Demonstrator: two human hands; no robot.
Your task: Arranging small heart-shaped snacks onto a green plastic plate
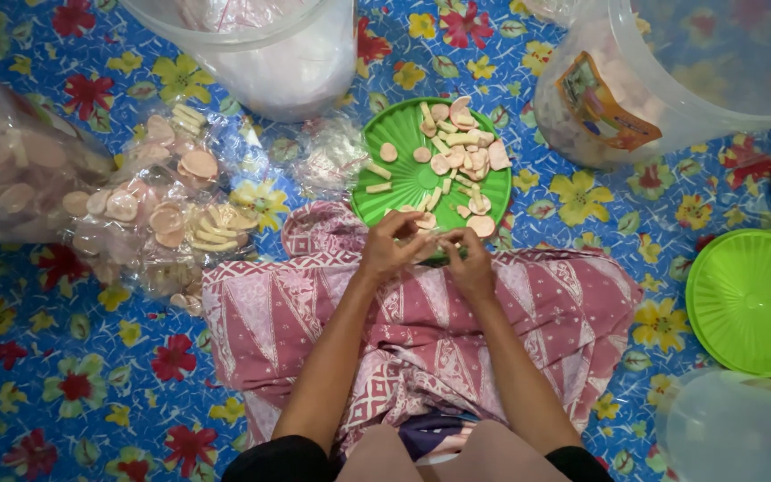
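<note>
Two hands meet over the pink patterned cloth (421, 312): left hand (388, 250) and right hand (468, 261), fingertips pinched together on something too small to identify. At twelve o'clock from them sits the green plate (403, 174) of pale crackers (461, 143).

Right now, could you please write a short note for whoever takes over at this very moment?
Left hand and right hand: together at the near rim of the green plate, fingertips pinched on something too small to identify.
Plate: holds pale round and stick-shaped crackers, resting on the floral mat past the pink cloth.
More crackers sit in clear bags to the left.
A green lid lies to the right.
Progress: cannot tell.
</note>
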